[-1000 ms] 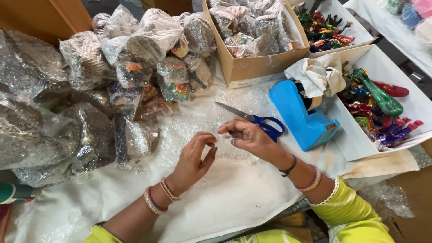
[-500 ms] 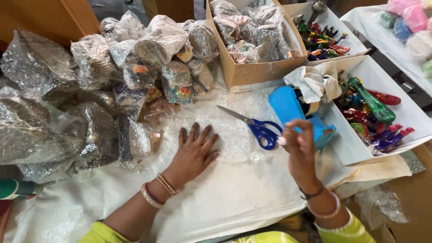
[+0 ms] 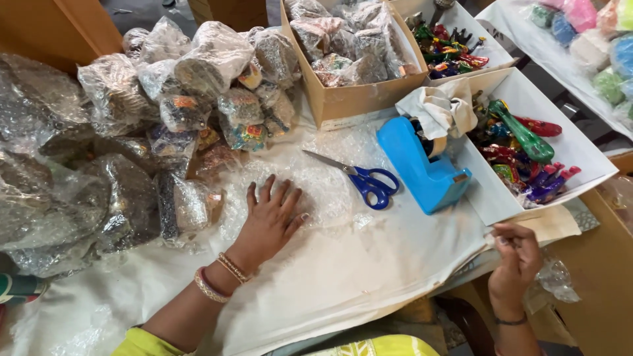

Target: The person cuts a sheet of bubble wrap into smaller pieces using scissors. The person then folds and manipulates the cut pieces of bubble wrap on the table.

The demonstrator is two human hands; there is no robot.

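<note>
Pressing flat on the bubble wrap (image 3: pixel 330 191), the left hand (image 3: pixel 270 221) lay open, fingers spread, wrist straight, beside the blue scissors (image 3: pixel 366 181). Keeping that palm firm would, I judged, stop the sheet sliding on the counter (image 3: pixel 343 277). The right hand (image 3: pixel 517 257) hung at the counter's edge, fingertips pinched together near a brown paper scrap (image 3: pixel 550 224); what it pinched, I couldn't tell.

Clear bubble wrap sheet (image 3: pixel 330 191) flat on table
</note>
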